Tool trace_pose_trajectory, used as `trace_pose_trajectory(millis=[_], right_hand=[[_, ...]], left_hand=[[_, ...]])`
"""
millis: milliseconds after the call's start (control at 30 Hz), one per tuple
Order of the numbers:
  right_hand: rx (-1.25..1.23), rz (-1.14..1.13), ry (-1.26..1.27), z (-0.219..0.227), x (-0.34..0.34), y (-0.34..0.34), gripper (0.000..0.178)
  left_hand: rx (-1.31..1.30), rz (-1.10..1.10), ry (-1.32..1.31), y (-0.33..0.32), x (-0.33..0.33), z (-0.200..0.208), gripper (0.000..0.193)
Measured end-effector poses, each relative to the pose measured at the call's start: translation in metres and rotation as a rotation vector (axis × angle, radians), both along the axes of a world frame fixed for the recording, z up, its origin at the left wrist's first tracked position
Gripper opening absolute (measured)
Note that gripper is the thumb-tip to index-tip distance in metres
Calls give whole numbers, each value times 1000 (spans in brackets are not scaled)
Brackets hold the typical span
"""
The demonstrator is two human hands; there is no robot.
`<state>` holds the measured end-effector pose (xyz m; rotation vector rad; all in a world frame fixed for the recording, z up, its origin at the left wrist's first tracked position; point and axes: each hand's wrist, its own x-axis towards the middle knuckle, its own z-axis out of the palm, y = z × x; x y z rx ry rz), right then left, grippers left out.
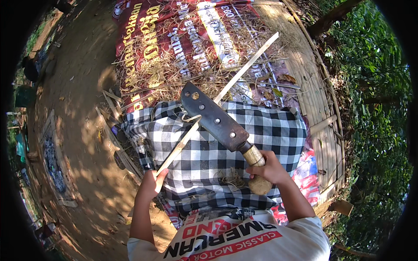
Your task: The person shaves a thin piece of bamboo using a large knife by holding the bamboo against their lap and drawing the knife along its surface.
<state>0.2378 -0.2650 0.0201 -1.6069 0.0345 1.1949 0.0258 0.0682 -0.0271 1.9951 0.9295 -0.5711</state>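
My right hand (271, 168) is wrapped round the wooden handle (254, 157) of a broad, dark-bladed knife (213, 119), which slants up and to the left. Pale metal studs dot its blade. In my left hand (151, 182) is the near end of a long, thin bamboo strip (178, 147). The strip runs up to the right, passes under the blade and comes out beyond it. A thin curled shaving (190, 118) stands at the blade's left edge, against the strip. Beneath both lies a black-and-white checked cloth (274, 126) spread over my lap.
A dark red printed banner (130, 32) lies ahead, strewn with dry shavings (143, 82). It covers part of a bamboo-slat platform (324, 152). Green plants (370, 108) border the right side. Dirt ground (85, 108) stretches left, with a wood-edged ash patch (54, 167).
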Motion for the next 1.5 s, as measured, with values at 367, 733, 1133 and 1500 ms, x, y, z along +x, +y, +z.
trace_pose_trajectory(millis=[367,733,1133,1500], right_hand=[[42,85,136,-15,-26,17,20],[329,-189,492,-24,-35,29,23],[52,141,110,-27,-43,20,17],[275,-93,470,-25,-50,27,27]], left_hand=[[-18,-33,-44,3,4,-3,54],[-10,-49,-102,3,0,-15,54],[-5,-97,-36,5,14,-3,57],[-5,-55,-83,-2,12,-6,57]])
